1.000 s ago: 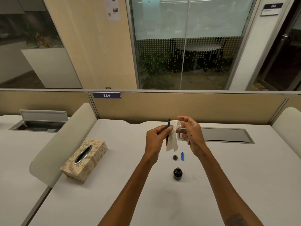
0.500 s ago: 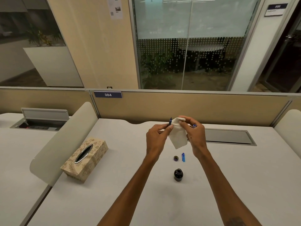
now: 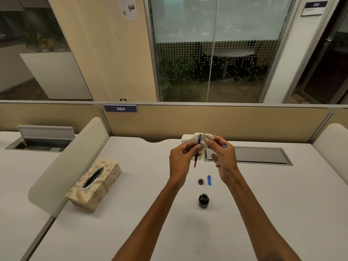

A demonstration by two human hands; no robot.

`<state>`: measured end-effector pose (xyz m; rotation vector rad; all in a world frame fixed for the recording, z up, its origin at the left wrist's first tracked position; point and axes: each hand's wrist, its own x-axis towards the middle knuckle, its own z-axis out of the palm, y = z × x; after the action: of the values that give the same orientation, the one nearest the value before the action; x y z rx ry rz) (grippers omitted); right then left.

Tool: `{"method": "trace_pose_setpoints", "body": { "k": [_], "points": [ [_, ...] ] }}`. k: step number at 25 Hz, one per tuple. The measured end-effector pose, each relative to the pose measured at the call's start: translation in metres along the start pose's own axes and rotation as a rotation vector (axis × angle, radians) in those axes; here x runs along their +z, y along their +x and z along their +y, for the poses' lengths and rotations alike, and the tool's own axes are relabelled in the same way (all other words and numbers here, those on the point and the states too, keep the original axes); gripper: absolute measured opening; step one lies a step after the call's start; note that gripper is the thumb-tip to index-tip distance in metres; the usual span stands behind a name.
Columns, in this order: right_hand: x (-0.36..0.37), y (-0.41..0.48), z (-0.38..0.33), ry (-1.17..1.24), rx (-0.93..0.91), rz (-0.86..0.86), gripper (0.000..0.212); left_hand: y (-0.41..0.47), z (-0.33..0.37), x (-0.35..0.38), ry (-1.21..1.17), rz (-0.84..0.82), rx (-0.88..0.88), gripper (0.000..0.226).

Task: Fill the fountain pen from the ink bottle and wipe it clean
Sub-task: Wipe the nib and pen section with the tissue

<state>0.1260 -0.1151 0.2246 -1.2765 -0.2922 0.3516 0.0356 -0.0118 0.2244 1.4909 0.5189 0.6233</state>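
Note:
My left hand [image 3: 181, 157] pinches the thin fountain pen [image 3: 197, 153] upright above the desk, dark nib end up and red end down. A white tissue [image 3: 190, 138] is bunched behind the nib, and my right hand [image 3: 223, 157] holds it against the pen. A small blue part [image 3: 224, 146] pokes out behind the right fingers. The open ink bottle [image 3: 203, 200] stands on the white desk [image 3: 131, 223] below my hands. Its round lid [image 3: 201, 181] and a blue pen cap [image 3: 209, 180] lie side by side between the bottle and my hands.
A patterned tissue box [image 3: 94, 187] sits at the left of the desk beside a curved cream divider [image 3: 62, 166]. A closed metal cable hatch [image 3: 250, 155] lies behind my right hand. A tan partition [image 3: 216, 121] bounds the far edge.
The tissue has shifted up from hanging below my fingers to bunching around the nib. The pen's red lower end shows again below my left hand.

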Motion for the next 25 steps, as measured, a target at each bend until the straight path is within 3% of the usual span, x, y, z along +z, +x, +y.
{"method": "trace_pose_setpoints", "body": {
  "k": [6,13,17,25],
  "points": [
    [-0.002,-0.011,-0.014,0.194,0.138,-0.133,0.031,0.000,0.003,0.000,0.021,-0.016,0.001,0.028],
    [-0.007,-0.004,-0.010,0.035,0.116,-0.218,0.038,0.000,0.005,0.005,0.017,-0.121,0.028,0.034],
    [-0.010,-0.006,-0.023,-0.085,0.121,-0.255,0.031,0.002,0.008,0.002,-0.021,-0.179,0.015,0.032],
    [-0.018,-0.003,-0.025,-0.108,0.108,-0.335,0.038,0.007,0.020,-0.006,-0.023,-0.359,0.015,0.028]
  ]
}}
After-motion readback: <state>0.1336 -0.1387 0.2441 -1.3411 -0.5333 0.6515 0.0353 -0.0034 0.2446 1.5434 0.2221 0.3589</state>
